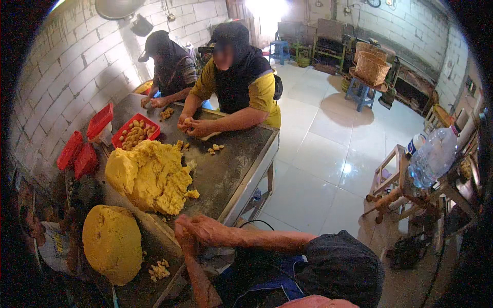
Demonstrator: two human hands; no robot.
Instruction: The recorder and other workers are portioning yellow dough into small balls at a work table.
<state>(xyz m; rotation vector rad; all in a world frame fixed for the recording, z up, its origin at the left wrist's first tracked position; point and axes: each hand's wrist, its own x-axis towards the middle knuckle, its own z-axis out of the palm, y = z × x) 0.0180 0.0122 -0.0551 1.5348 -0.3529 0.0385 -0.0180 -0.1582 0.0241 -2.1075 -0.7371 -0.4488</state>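
Observation:
My left hand (186, 237) and my right hand (208, 229) are pressed together above the near edge of the dark worktable (233, 159). Both are closed, and whatever lies between them is hidden. Just beyond them sits a large, rough heap of yellow dough (154, 177). To their left rests a smooth, rounded mound of yellow dough (112, 244), with several small dough pieces (159, 270) beside it. Farther back, a red tray (157, 134) holds many small dough balls (136, 133).
Across the table, a co-worker in yellow sleeves (233, 77) and another in dark clothes (167, 69) handle dough. Red containers (100, 121) stand along the left side. A wooden stool (387, 177) and clear plastic bottles (436, 154) are at right; woven baskets (371, 66) stand farther back.

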